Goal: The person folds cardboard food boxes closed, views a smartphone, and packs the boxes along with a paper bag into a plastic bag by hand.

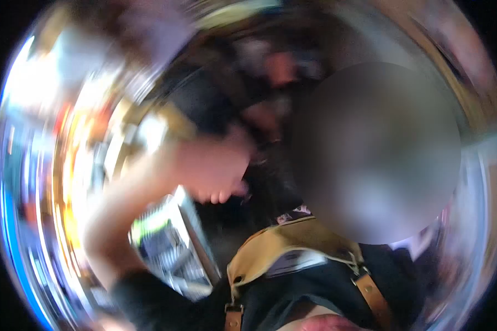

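Note:
My left hand [215, 168] is near the middle of the head view, in front of my chest, at the end of a bent bare forearm [116, 193]. Its fingers look curled in, with two fingertips showing at the lower edge. Motion blur hides whatever they may hold. Just beyond it is a dark, smeared shape [204, 105] that I cannot identify. Below the hand hangs my tan apron [298, 237], with brown leather straps [373, 298] over a black shirt. My right hand does not show; a large grey blurred disc [375, 154] covers that side.
Left of the apron, beyond my arm, is a pale-edged case or shelf [174, 248] with blurred items inside. Bright streaks of light and colour [55, 165] fill the far left. A tan edge [453, 71] curves along the upper right. Most surroundings are badly smeared.

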A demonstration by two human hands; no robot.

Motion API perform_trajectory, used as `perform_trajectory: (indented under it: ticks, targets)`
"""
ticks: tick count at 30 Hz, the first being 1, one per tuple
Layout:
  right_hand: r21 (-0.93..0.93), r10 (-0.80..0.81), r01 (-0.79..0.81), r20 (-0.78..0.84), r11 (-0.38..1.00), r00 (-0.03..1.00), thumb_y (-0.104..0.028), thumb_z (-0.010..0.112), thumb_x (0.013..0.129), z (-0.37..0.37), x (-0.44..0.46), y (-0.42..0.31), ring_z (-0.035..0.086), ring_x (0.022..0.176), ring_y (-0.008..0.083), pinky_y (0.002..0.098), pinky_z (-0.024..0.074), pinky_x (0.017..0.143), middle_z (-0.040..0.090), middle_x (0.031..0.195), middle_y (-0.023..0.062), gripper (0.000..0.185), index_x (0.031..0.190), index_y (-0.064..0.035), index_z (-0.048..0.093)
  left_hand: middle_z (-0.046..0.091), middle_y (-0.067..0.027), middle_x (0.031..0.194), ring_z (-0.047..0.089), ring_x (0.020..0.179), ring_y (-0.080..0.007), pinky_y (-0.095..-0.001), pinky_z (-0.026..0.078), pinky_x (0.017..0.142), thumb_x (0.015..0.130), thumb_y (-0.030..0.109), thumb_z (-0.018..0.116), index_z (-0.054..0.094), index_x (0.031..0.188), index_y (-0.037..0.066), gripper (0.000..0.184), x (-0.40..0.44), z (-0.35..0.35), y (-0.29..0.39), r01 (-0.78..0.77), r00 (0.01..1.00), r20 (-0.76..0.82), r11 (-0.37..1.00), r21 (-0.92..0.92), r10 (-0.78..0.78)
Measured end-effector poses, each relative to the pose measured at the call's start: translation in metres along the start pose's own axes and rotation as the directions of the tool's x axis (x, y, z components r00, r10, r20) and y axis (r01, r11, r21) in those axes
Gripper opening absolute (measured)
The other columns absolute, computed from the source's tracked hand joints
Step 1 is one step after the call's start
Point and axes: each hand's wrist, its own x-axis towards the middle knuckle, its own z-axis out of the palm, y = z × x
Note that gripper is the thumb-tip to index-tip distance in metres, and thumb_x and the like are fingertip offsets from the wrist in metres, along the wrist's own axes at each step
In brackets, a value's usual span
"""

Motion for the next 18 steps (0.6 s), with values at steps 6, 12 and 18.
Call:
perform_trajectory:
  ticks: [6, 12, 18]
  targets:
    - [0.230, 0.186, -0.184, 0.011, 0.956, 0.982, -0.012, 0.059, 0.081, 0.000, -0.106, 0.139, 0.063, 0.076, 0.0183, 0.0358, 0.0501, 0.069, 0.066, 0.087, 0.0085, 0.018, 0.093, -0.0018, 0.067, 0.065, -0.0184, 0.084, 0.065, 0.075, -0.0277, -0.0385, 0.051, 0.066, 0.083, 0.007, 0.052, 0.059, 0.094, -0.001, 0.015, 0.092, -0.016, 0.106, 0.144, 0.990, -0.012, 0.986, 0.079, -0.143]
    - [0.435, 0.332, -0.288, -0.027, 0.853, 0.943, -0.015, 0.062, 0.078, 0.019, -0.240, 0.253, 0.063, 0.070, 0.0173, 0.0369, 0.0503, 0.065, 0.068, 0.080, 0.0062, 0.016, 0.087, -0.0036, 0.069, 0.067, -0.0146, 0.083, 0.066, 0.073, -0.0166, -0.0278, 0.053, 0.065, 0.081, 0.004, 0.062, 0.061, 0.089, -0.006, 0.013, 0.093, -0.008, 0.167, 0.130, 0.974, -0.174, 0.986, -0.107, -0.147]
    - [0.421, 0.465, -0.208, -0.729, 0.883, 0.502, -0.017, 0.048, 0.085, -0.065, -0.486, 0.294, 0.062, 0.045, 0.0237, 0.0333, 0.0502, 0.040, 0.062, 0.060, 0.0165, 0.031, 0.069, 0.0050, 0.062, 0.041, -0.0111, 0.135, 0.044, 0.120, -0.0164, -0.0248, 0.036, 0.093, 0.089, 0.013, 0.041, 0.036, 0.134, 0.004, 0.046, 0.146, 0.035, 0.239, -0.027, 0.998, -0.054, 0.964, -0.265, 0.014]
